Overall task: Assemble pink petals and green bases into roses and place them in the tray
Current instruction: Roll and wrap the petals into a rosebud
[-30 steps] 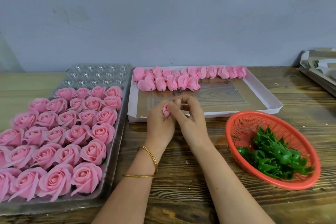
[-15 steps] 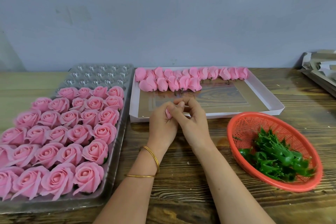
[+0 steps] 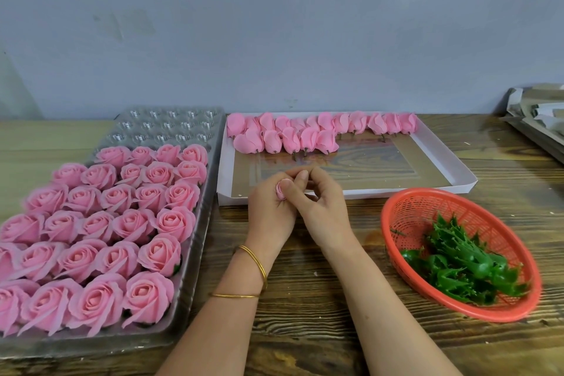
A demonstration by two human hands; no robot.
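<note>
**Hands.** The left hand point(image 3: 270, 214) and right hand point(image 3: 323, 210) are brought together above the near edge of the white tray. The fingers of both curl round one small pink petal bud point(image 3: 279, 191). The left hand cups it and the right thumb lies across its top. Only a sliver of the bud shows between the fingers. Whether a green base is fitted to it cannot be told. Two thin gold bangles point(image 3: 256, 265) sit on the left wrist.

**Materials.**
- The clear plastic blister tray point(image 3: 193, 253) stands to the left, with moulded round cavities.
- Finished roses point(image 3: 122, 223) fill most of it: matte, soft-looking, with layered spiral petals. The far rows of cavities point(image 3: 164, 128) are bare and glossy.
- The white tray point(image 3: 366, 191) is shallow cardboard with a reflective floor. Closed pink buds point(image 3: 305, 134) lie in two rows along its far wall, smooth and teardrop-shaped, and some show short dark stems.
- The red plastic mesh basket point(image 3: 427, 210) lies to the right, round and perforated. It holds a heap of shiny green bases point(image 3: 457, 259) with serrated, pointed sepals.

**Surroundings.** Everything rests on a dark, coarse-grained wooden table point(image 3: 305, 330). A plain grey-blue wall point(image 3: 274, 24) stands behind. Stacked folded cardboard point(image 3: 540, 119) lies at the far right edge. Both forearms cross the near table, between the blister tray and the basket.
</note>
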